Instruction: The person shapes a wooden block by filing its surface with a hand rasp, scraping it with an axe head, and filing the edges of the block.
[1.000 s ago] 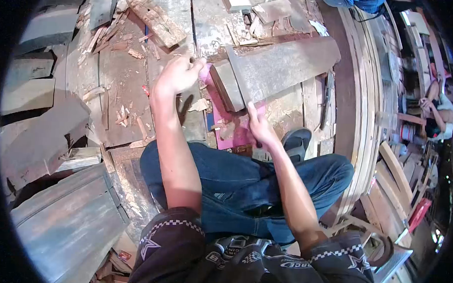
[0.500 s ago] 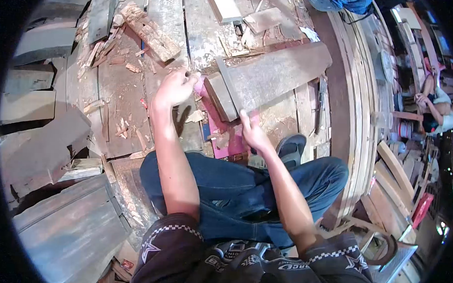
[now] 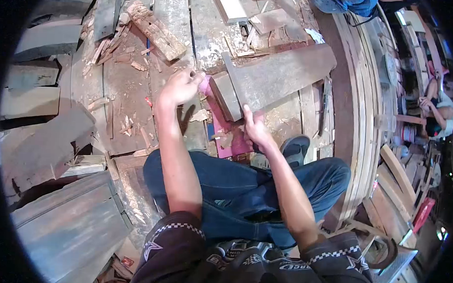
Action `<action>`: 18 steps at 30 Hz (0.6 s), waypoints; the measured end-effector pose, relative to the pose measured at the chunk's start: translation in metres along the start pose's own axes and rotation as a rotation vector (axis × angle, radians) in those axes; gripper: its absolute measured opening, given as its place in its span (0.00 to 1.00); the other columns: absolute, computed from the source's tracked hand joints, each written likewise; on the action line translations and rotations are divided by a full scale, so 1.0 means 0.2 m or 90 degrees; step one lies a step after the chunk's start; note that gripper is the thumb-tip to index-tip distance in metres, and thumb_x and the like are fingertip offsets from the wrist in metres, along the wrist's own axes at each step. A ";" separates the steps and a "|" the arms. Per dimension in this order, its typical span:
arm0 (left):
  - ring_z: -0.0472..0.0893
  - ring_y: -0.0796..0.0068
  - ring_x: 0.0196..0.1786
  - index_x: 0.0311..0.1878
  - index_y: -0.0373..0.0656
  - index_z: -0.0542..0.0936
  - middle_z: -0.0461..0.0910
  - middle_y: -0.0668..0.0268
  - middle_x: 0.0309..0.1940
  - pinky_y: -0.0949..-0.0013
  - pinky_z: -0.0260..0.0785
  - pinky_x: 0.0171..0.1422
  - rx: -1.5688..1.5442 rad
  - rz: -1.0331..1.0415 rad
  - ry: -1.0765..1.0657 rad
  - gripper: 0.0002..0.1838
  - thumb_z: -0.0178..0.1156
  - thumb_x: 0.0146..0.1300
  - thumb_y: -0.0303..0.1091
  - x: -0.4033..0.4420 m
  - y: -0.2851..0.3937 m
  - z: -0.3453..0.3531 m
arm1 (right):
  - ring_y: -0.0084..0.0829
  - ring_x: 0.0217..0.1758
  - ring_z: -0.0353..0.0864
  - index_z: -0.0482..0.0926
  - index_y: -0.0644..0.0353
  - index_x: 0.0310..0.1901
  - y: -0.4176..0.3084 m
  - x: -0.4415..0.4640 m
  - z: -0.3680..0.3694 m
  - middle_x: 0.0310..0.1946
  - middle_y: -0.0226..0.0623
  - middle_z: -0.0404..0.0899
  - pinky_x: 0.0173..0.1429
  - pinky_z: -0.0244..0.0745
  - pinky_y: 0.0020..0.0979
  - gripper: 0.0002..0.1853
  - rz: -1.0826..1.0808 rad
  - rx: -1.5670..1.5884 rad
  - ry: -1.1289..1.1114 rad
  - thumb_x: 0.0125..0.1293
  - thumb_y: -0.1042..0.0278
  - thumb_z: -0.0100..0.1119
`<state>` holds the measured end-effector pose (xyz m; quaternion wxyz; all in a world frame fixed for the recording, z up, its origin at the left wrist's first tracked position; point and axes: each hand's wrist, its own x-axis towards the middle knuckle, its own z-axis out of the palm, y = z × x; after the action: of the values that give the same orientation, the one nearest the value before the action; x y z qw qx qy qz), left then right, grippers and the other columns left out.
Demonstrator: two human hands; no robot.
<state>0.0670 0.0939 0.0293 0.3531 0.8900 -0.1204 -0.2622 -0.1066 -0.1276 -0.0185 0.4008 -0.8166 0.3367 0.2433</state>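
A thick dark wooden board (image 3: 289,69) lies slanted in front of me, its near end over a pink sheet (image 3: 229,144). Across that end rests a narrow flat bar (image 3: 232,79). The fingers of my right hand (image 3: 257,130) are closed round the bar's lower end, with the thumb along it. My left hand (image 3: 181,87) is beside the board's left corner with its fingers curled together near a pink bit of material (image 3: 205,86); what they hold, if anything, is hidden.
A rough chipped wood block (image 3: 155,31) lies among splinters at the upper left. Grey boards (image 3: 74,221) are stacked at the lower left. Long planks (image 3: 354,121) run along the right. Beyond them, another person (image 3: 437,111) sits at the far right.
The view has shifted slightly. The bar has slid a little along the board's near end, and my right hand has moved with it. My left hand stays by the board's corner.
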 end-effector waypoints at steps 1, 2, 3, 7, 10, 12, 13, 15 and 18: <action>0.78 0.47 0.59 0.54 0.33 0.77 0.80 0.43 0.52 0.54 0.65 0.67 -0.008 -0.006 -0.013 0.28 0.53 0.69 0.53 0.00 -0.01 0.01 | 0.47 0.27 0.82 0.79 0.76 0.34 0.03 0.01 0.00 0.21 0.55 0.78 0.35 0.76 0.42 0.48 0.009 0.007 -0.012 0.71 0.27 0.31; 0.77 0.47 0.60 0.54 0.33 0.77 0.80 0.43 0.52 0.54 0.65 0.68 -0.017 -0.011 -0.024 0.28 0.53 0.69 0.53 0.01 -0.03 0.00 | 0.41 0.21 0.80 0.77 0.74 0.33 0.06 0.01 -0.01 0.17 0.49 0.75 0.27 0.74 0.40 0.45 0.018 0.015 -0.024 0.71 0.28 0.31; 0.77 0.47 0.60 0.54 0.33 0.77 0.80 0.43 0.52 0.53 0.64 0.68 -0.028 -0.016 -0.032 0.28 0.53 0.69 0.53 0.01 -0.04 -0.01 | 0.36 0.15 0.75 0.74 0.68 0.28 -0.06 -0.17 -0.08 0.12 0.42 0.70 0.20 0.69 0.37 0.42 0.028 0.032 -0.051 0.72 0.29 0.31; 0.76 0.47 0.61 0.56 0.34 0.77 0.79 0.43 0.53 0.53 0.64 0.68 0.019 -0.036 0.016 0.27 0.53 0.69 0.51 -0.01 -0.02 -0.06 | 0.32 0.08 0.71 0.74 0.68 0.26 0.12 -0.38 -0.04 0.07 0.37 0.69 0.13 0.66 0.34 0.41 0.040 0.060 -0.088 0.75 0.34 0.27; 0.74 0.48 0.64 0.59 0.36 0.76 0.77 0.44 0.57 0.51 0.62 0.71 0.012 -0.021 -0.026 0.29 0.52 0.69 0.53 0.03 -0.05 -0.01 | 0.32 0.08 0.70 0.73 0.66 0.22 0.01 -0.36 -0.07 0.07 0.37 0.68 0.13 0.65 0.34 0.42 0.042 0.065 -0.066 0.75 0.33 0.28; 0.73 0.49 0.66 0.62 0.37 0.74 0.76 0.45 0.59 0.48 0.59 0.73 0.024 -0.033 -0.040 0.30 0.51 0.70 0.54 0.03 -0.04 0.02 | 0.34 0.09 0.71 0.73 0.66 0.22 0.05 -0.16 -0.03 0.07 0.38 0.67 0.14 0.65 0.35 0.42 -0.006 0.028 -0.045 0.74 0.31 0.30; 0.72 0.49 0.67 0.63 0.38 0.73 0.75 0.45 0.60 0.47 0.57 0.74 0.029 -0.042 -0.042 0.31 0.51 0.70 0.55 0.03 -0.03 0.01 | 0.34 0.09 0.71 0.73 0.67 0.21 0.05 -0.12 0.00 0.08 0.38 0.67 0.14 0.66 0.35 0.43 -0.019 0.042 -0.031 0.73 0.30 0.30; 0.72 0.49 0.67 0.64 0.39 0.73 0.76 0.45 0.60 0.47 0.57 0.74 0.034 -0.056 -0.048 0.31 0.51 0.70 0.55 0.00 -0.02 0.01 | 0.35 0.09 0.72 0.73 0.67 0.20 0.00 -0.12 0.03 0.08 0.38 0.68 0.15 0.66 0.35 0.44 -0.012 0.082 -0.029 0.73 0.30 0.31; 0.73 0.49 0.65 0.62 0.38 0.74 0.76 0.44 0.59 0.50 0.59 0.72 0.022 -0.063 -0.042 0.30 0.52 0.69 0.54 0.01 -0.01 -0.03 | 0.38 0.11 0.74 0.74 0.70 0.19 -0.04 -0.28 -0.02 0.09 0.42 0.71 0.18 0.70 0.39 0.46 0.031 0.078 -0.076 0.72 0.28 0.32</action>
<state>0.0728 0.0974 0.0318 0.3199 0.8918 -0.0924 -0.3064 -0.1372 -0.1073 0.0235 0.4632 -0.7661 0.3461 0.2806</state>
